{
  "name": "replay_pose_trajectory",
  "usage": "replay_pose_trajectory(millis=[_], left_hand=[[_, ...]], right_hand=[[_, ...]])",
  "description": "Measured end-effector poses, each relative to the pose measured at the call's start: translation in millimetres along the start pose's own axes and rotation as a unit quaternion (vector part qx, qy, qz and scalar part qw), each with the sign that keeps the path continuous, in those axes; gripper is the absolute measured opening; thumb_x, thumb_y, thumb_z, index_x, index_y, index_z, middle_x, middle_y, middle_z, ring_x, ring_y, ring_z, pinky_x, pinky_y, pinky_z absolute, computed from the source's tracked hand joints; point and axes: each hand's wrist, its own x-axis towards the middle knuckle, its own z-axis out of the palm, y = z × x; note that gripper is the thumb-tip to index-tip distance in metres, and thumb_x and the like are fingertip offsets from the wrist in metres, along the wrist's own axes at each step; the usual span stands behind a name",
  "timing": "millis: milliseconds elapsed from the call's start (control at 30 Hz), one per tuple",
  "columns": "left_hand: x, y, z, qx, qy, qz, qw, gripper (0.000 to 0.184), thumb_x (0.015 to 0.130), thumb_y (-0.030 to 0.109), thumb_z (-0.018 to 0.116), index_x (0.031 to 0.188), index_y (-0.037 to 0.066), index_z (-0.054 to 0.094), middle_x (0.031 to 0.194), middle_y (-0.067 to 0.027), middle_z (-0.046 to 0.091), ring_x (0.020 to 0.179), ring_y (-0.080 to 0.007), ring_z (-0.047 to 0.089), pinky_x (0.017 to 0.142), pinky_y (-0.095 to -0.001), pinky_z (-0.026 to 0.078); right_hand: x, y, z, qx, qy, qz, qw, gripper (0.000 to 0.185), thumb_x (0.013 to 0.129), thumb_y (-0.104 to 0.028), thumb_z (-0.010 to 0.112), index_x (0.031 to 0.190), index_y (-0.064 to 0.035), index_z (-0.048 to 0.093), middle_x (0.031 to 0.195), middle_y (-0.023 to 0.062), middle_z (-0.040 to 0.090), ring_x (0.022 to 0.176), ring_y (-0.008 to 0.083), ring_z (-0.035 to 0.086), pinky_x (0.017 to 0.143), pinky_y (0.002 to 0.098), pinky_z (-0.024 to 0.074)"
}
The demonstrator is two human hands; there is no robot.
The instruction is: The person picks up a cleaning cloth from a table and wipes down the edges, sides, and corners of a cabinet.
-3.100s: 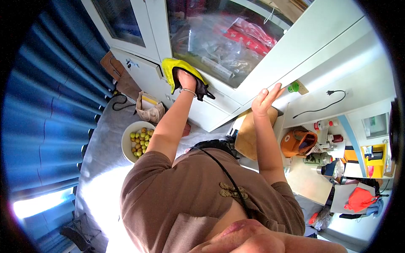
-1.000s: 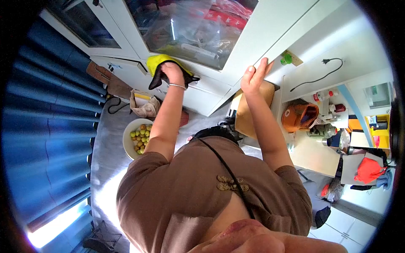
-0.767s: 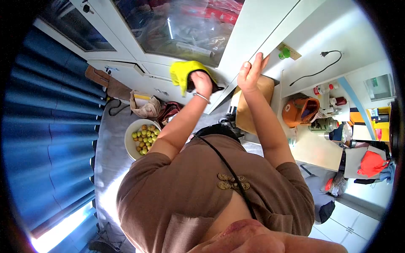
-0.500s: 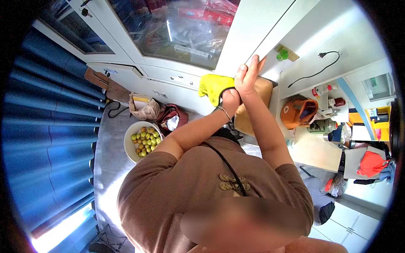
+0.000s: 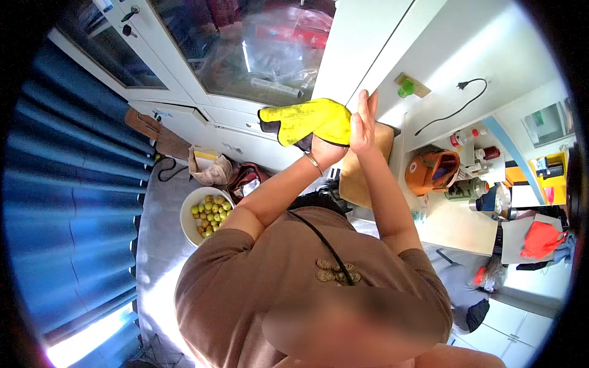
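A yellow cloth with black edging is in my left hand, which wears a bracelet at the wrist. The cloth covers most of the fingers and bulges in front of the white cabinet's drawers. My right hand is raised just beside it, fingers stretched out, its inner side against the cloth's right edge.
A white bucket of green-brown fruit, a beige bag and a dark red bag are at the left. Right are a brown cushion-like object, an orange bag, bottles and a black cable.
My left hand has moved right with the cloth, from the cabinet front to beside my right hand. The cloth now spreads out leftward. My right hand has shifted slightly down, its fingers still stretched.
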Motion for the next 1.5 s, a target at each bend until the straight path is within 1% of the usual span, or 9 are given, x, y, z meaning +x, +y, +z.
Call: replay_pose_trajectory(millis=[133, 233, 667, 900, 1067, 1133, 1200, 1333, 1500], left_hand=[[28, 11, -15, 0.078, 0.008, 0.078, 0.994, 0.03, 0.08, 0.023, 0.056, 0.106, 0.008, 0.059, 0.104, -0.0132, 0.061, 0.101, -0.0322, 0.055, 0.09, -0.045, 0.041], [48, 24, -30, 0.108, 0.017, 0.116, 0.987, 0.036, 0.076, 0.021, 0.059, 0.11, 0.007, 0.059, 0.107, -0.0158, 0.06, 0.105, -0.0345, 0.054, 0.094, -0.0478, 0.039], [117, 66, -78, 0.171, 0.055, 0.168, 0.969, 0.036, 0.079, 0.024, 0.058, 0.109, 0.004, 0.061, 0.116, -0.0176, 0.058, 0.115, -0.0383, 0.048, 0.102, -0.0511, 0.032], [62, 15, -41, 0.225, -0.007, 0.192, 0.955, 0.039, 0.082, 0.025, 0.055, 0.117, 0.008, 0.059, 0.125, -0.0178, 0.053, 0.124, -0.0374, 0.042, 0.107, -0.0509, 0.025], [8, -18, -11, 0.312, -0.096, 0.183, 0.927, 0.043, 0.082, 0.026, 0.054, 0.121, 0.008, 0.056, 0.129, -0.018, 0.05, 0.125, -0.0389, 0.039, 0.108, -0.0537, 0.023], [9, -19, -7, 0.362, -0.076, 0.184, 0.911, 0.044, 0.082, 0.026, 0.054, 0.121, 0.007, 0.056, 0.13, -0.0188, 0.05, 0.125, -0.0405, 0.039, 0.107, -0.0542, 0.023], [23, -2, -19, 0.357, -0.064, 0.179, 0.914, 0.044, 0.082, 0.026, 0.055, 0.121, 0.007, 0.056, 0.13, -0.0189, 0.05, 0.125, -0.0407, 0.039, 0.107, -0.0544, 0.023], [69, 26, -40, 0.291, -0.029, 0.161, 0.942, 0.042, 0.082, 0.027, 0.056, 0.119, 0.007, 0.058, 0.128, -0.0193, 0.051, 0.125, -0.0399, 0.04, 0.107, -0.0548, 0.023], [130, 71, -84, 0.129, 0.085, 0.159, 0.975, 0.05, 0.078, 0.021, 0.063, 0.123, 0.003, 0.054, 0.131, -0.0213, 0.048, 0.129, -0.0405, 0.035, 0.11, -0.0523, 0.02]], right_hand=[[-6, -10, 0, 0.247, 0.087, 0.121, 0.957, 0.07, 0.099, -0.037, 0.028, 0.145, 0.0017, -0.008, 0.151, 0.0239, 0.015, 0.139, 0.0331, 0.019, 0.113, 0.0392, 0.0121], [-3, -21, -10, 0.221, 0.075, 0.164, 0.958, 0.074, 0.099, -0.041, 0.027, 0.143, 0.0029, -0.012, 0.15, 0.0225, 0.017, 0.139, 0.0314, 0.021, 0.112, 0.0382, 0.0139], [-16, -49, -7, 0.154, 0.058, 0.177, 0.97, 0.07, 0.098, -0.036, 0.027, 0.142, 0.01, -0.003, 0.149, 0.0259, 0.015, 0.139, 0.033, 0.02, 0.112, 0.0384, 0.0157], [-73, -37, 7, 0.156, 0.052, 0.232, 0.959, 0.063, 0.099, -0.029, 0.026, 0.143, 0.0088, 0.002, 0.15, 0.0226, 0.019, 0.138, 0.0305, 0.022, 0.112, 0.0383, 0.016], [-162, -40, 3, 0.209, -0.082, 0.451, 0.864, 0.056, 0.099, -0.024, 0.036, 0.145, 0.0017, 0.017, 0.148, 0.0202, 0.025, 0.136, 0.0297, 0.028, 0.11, 0.0374, 0.0242], [-222, -27, 5, 0.093, -0.171, 0.437, 0.878, 0.054, 0.099, -0.029, 0.038, 0.145, -0.0055, 0.022, 0.143, 0.0222, 0.033, 0.132, 0.0328, 0.035, 0.107, 0.0375, 0.0296], [-233, -43, -9, 0.011, -0.303, 0.507, 0.807, 0.054, 0.098, -0.034, 0.037, 0.144, -0.0093, 0.024, 0.135, 0.0261, 0.042, 0.125, 0.0367, 0.042, 0.104, 0.0384, 0.0329], [-308, -39, -15, -0.021, -0.403, 0.56, 0.724, 0.05, 0.097, -0.038, 0.036, 0.138, -0.008, 0.036, 0.123, 0.0279, 0.052, 0.114, 0.0403, 0.051, 0.095, 0.0415, 0.0393], [-401, -39, -32, 0.03, -0.477, 0.527, 0.702, 0.043, 0.096, -0.036, 0.036, 0.123, -0.0067, 0.05, 0.116, 0.027, 0.056, 0.109, 0.0404, 0.054, 0.091, 0.0448, 0.0417]])
